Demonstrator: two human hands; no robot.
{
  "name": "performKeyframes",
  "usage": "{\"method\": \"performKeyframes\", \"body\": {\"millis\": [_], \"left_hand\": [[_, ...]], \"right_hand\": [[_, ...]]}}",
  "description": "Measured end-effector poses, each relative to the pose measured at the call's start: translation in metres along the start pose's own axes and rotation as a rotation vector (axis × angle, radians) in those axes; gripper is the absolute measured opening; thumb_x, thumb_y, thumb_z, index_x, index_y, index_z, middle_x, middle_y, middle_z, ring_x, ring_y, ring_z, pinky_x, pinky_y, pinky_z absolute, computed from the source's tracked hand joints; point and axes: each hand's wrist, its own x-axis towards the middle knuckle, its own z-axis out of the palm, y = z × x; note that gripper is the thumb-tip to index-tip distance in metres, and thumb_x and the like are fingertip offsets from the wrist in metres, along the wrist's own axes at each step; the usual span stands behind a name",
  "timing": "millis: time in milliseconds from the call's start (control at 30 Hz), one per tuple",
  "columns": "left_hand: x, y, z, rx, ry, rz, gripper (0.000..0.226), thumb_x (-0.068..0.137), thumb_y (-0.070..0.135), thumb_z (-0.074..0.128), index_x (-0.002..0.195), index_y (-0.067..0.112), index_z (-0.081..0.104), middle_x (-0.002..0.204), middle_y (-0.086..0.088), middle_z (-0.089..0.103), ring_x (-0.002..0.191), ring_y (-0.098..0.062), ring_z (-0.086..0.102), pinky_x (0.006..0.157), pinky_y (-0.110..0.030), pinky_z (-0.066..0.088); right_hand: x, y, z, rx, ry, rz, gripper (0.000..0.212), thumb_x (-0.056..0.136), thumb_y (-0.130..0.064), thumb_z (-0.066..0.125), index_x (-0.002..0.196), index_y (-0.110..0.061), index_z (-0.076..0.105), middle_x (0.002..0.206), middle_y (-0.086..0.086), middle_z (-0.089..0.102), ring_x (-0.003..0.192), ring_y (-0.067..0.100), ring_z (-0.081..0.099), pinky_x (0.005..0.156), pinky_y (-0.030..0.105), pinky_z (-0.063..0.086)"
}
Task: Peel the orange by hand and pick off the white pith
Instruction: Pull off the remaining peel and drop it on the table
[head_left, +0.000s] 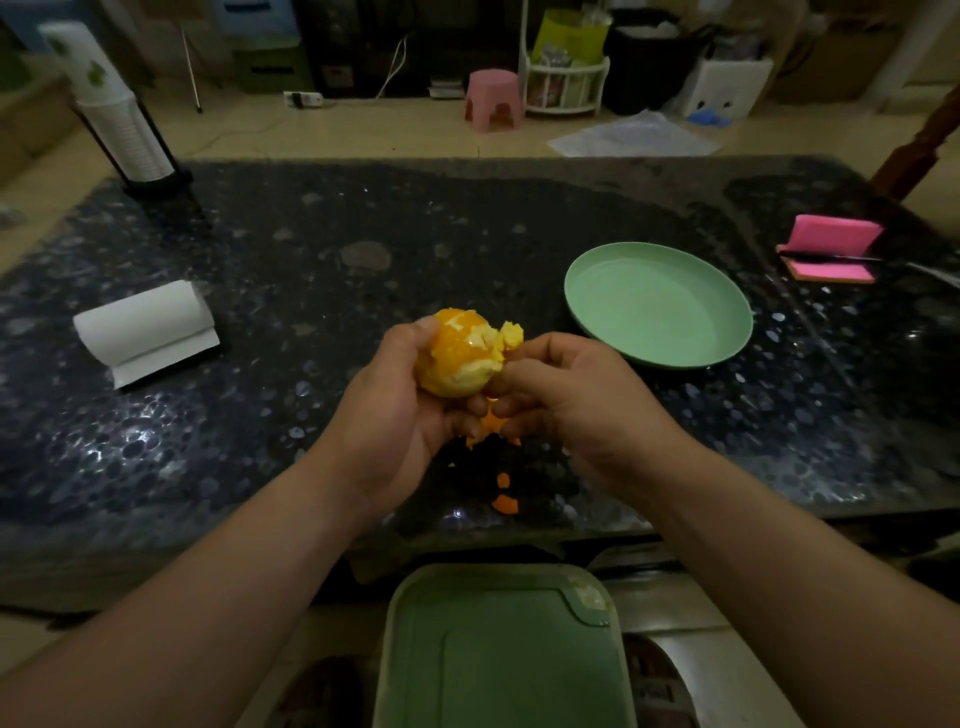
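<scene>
A partly peeled orange (453, 354) sits in my left hand (395, 410), held above the dark stone table; bare flesh shows on top and pale pith on its right side. My right hand (566, 395) pinches a flap of peel and pith (510, 333) at the orange's right edge. More peel (485, 423) hangs between my palms, and small orange peel scraps (505, 501) lie on the table below my hands.
An empty green plate (658, 304) lies right of my hands. A paper towel roll (148, 332) sits at left, a cup stack (111, 104) at the far left corner, a pink holder (831, 249) far right. A green bin lid (501, 649) is below the table's near edge.
</scene>
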Motion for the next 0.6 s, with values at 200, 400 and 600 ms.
{"method": "performKeyframes", "body": {"millis": [200, 400, 600], "left_hand": [[-0.0019, 0.0048, -0.0036, -0.024, -0.087, -0.014, 0.050, 0.110, 0.038, 0.033, 0.119, 0.003, 0.068, 0.099, -0.024, 0.070, 0.069, -0.022, 0.061, 0.056, -0.029, 0.052], [-0.0014, 0.0012, -0.0077, 0.004, -0.072, 0.046, 0.045, 0.109, 0.035, 0.038, 0.139, 0.007, 0.058, 0.105, -0.017, 0.069, 0.072, -0.022, 0.062, 0.055, -0.030, 0.050], [-0.0016, -0.0032, -0.0043, 0.028, -0.034, 0.077, 0.038, 0.105, 0.039, 0.045, 0.129, 0.017, 0.063, 0.099, -0.010, 0.070, 0.068, -0.021, 0.060, 0.052, -0.030, 0.046]], "right_hand": [[-0.0011, -0.0030, -0.0004, 0.126, -0.061, 0.108, 0.021, 0.103, -0.023, 0.067, 0.110, -0.003, 0.069, 0.095, 0.014, 0.076, 0.081, 0.022, 0.074, 0.064, 0.032, 0.058], [-0.0009, -0.0049, 0.0001, 0.209, -0.136, 0.189, 0.016, 0.105, -0.020, 0.063, 0.104, -0.006, 0.070, 0.086, 0.010, 0.078, 0.073, 0.016, 0.073, 0.059, 0.025, 0.058], [-0.0002, -0.0058, -0.0003, 0.304, -0.198, 0.295, 0.023, 0.102, -0.011, 0.059, 0.117, 0.002, 0.070, 0.088, 0.012, 0.077, 0.071, 0.014, 0.073, 0.056, 0.022, 0.058]]}}
